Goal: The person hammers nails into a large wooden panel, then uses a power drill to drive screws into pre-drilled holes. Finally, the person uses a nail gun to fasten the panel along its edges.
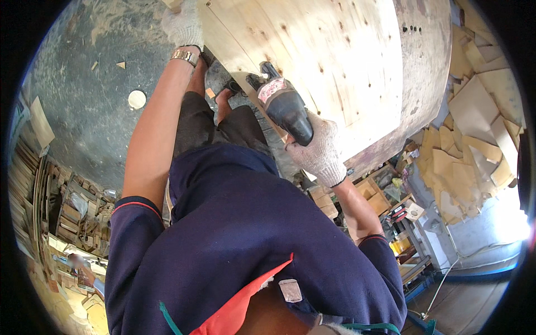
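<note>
My right hand, in a pale knitted glove, is closed around the rear of a black hand-held power tool with a pink-and-white label. The tool lies over the near left edge of a pale, knotty plywood sheet; its exact kind is unclear. My left hand, gloved too, reaches to the far left corner of the sheet. Its fingers are partly cut off by the picture's top, beside a small piece of light wood, so its grip is hidden.
A worn tabletop extends beyond the sheet on the right. Wood offcuts are heaped at far right, near a wooden box. The grey floor has a round pale disc. Stacked boards and another person are at left.
</note>
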Tool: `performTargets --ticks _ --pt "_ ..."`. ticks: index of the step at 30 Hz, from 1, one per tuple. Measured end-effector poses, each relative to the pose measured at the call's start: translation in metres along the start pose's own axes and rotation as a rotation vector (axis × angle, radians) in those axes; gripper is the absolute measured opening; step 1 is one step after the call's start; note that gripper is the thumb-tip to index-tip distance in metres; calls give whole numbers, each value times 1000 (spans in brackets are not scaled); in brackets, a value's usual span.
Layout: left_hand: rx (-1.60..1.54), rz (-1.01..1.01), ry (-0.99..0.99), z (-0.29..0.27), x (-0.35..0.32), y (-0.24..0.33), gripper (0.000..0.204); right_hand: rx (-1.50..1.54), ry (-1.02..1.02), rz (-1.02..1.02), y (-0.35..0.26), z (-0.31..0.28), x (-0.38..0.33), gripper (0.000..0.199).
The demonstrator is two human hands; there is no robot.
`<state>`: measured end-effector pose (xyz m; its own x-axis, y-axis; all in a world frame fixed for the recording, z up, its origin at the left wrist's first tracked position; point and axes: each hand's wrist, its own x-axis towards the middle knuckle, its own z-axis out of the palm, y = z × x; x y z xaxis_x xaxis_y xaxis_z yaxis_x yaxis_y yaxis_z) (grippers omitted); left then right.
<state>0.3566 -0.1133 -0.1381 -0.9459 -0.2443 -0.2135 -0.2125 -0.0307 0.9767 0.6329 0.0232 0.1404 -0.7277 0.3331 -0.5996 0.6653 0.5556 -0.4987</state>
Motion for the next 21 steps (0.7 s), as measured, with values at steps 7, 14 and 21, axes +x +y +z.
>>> performTargets --ticks 7,14,21 --pt "-113 -42 -82 0 -11 14 31 -53 10 6 0 1 0 25" --pt "-17 -50 -34 5 -19 30 29 -25 15 -11 -4 -3 -1 25" --pt "-51 -2 -65 3 -23 33 28 20 -10 5 -6 -3 0 24"
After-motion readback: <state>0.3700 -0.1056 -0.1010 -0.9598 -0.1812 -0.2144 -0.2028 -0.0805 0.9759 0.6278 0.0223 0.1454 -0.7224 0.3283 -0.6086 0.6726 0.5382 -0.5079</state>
